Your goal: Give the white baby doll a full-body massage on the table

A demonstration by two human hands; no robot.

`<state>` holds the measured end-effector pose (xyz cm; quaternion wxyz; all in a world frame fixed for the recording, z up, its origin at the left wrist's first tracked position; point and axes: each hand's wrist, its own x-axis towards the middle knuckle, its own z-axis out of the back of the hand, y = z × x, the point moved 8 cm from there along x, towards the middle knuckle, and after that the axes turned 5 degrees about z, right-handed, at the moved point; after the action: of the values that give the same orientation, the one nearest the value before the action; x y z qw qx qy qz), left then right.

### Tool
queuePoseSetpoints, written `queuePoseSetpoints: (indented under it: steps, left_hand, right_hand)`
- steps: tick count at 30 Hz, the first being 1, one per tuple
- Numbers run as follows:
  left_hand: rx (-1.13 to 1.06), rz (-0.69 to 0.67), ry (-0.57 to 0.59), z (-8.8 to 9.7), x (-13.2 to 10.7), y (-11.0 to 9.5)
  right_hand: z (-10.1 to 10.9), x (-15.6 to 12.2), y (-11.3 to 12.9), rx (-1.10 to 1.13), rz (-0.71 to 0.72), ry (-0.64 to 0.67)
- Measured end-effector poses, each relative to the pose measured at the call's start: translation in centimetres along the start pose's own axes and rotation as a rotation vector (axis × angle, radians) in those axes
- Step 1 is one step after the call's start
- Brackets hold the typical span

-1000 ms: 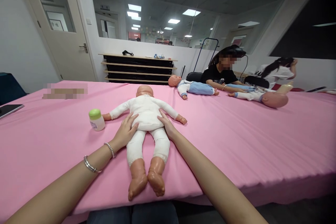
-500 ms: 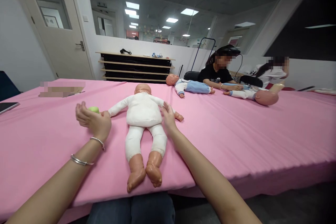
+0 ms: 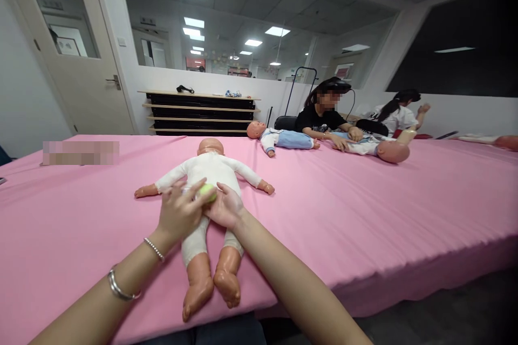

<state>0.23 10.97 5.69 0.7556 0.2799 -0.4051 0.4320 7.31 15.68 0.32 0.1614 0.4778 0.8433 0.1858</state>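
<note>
A baby doll in a white suit (image 3: 210,170) lies on its back on the pink table (image 3: 364,205), feet toward me. My left hand (image 3: 178,213) is closed round a small white bottle with a green cap (image 3: 207,192) and holds it tilted over the doll's belly. My right hand (image 3: 226,207) lies palm up, fingers spread, right under the green cap and above the doll's hips. Two bracelets sit on my left wrist.
Two people sit at the far right side of the table with other dolls (image 3: 279,137) (image 3: 380,149). A low black shelf (image 3: 198,110) stands against the back wall, and a door (image 3: 68,59) is at the left.
My left hand left the doll, picked up the green-capped bottle from the table at the left and brought it over the doll. My right hand turned palm up beneath it.
</note>
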Motion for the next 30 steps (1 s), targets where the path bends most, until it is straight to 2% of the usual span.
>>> queuePoseSetpoints:
  steps: [1, 3, 11, 13, 15, 17, 21, 23, 25, 27, 29, 30]
  left_hand:
    - [0.022, -0.057, -0.025, 0.5, 0.1, -1.1]
    - [0.047, -0.095, -0.068, 1.1, 0.2, -2.2]
    - [0.02, -0.058, -0.032, 0.6, -0.3, -1.4]
    - [-0.028, 0.026, 0.002, 0.2, -0.3, -0.8]
    - [-0.103, 0.236, 0.025, -0.2, -0.4, 1.0]
    - [-0.194, 0.538, 0.021, -0.6, -1.1, 3.9]
    - [-0.325, 1.15, 0.035, -2.4, -4.4, 9.8]
    - [-0.328, 1.319, 0.072, -3.3, -5.8, 11.7]
    - [-0.328, 1.35, 0.07, -3.7, -6.3, 12.6]
    - [-0.306, 1.321, 0.016, -3.2, -6.1, 12.7]
    - [-0.232, 1.193, -0.085, -1.6, -5.1, 11.8]
    - [-0.202, 1.058, -0.132, -0.7, -4.1, 10.7]
  right_hand:
    - [0.0, -0.2, -0.1, -0.001, -0.004, -0.005]
    - [-0.2, -0.4, -0.2, -0.001, 0.006, -0.01]
    - [-0.6, 0.2, -0.4, -0.024, 0.027, 0.067]
    - [-0.4, 0.2, -0.2, -0.051, 0.043, 0.069]
    - [-0.2, 0.1, 0.0, -0.074, 0.041, 0.057]
    - [-0.2, 0.0, 0.1, -0.09, 0.03, 0.05]
    - [0.2, 0.1, 0.5, -0.086, 0.052, 0.016]
    - [0.4, 0.2, 0.6, -0.065, 0.063, 0.0]
    - [0.4, 0.2, 0.6, -0.047, 0.062, 0.015]
    - [0.3, 0.2, 0.8, -0.041, 0.067, 0.035]
    - [0.2, 0.1, 0.8, -0.051, 0.081, 0.036]
    - [0.1, 0.0, 0.8, -0.064, 0.084, 0.035]
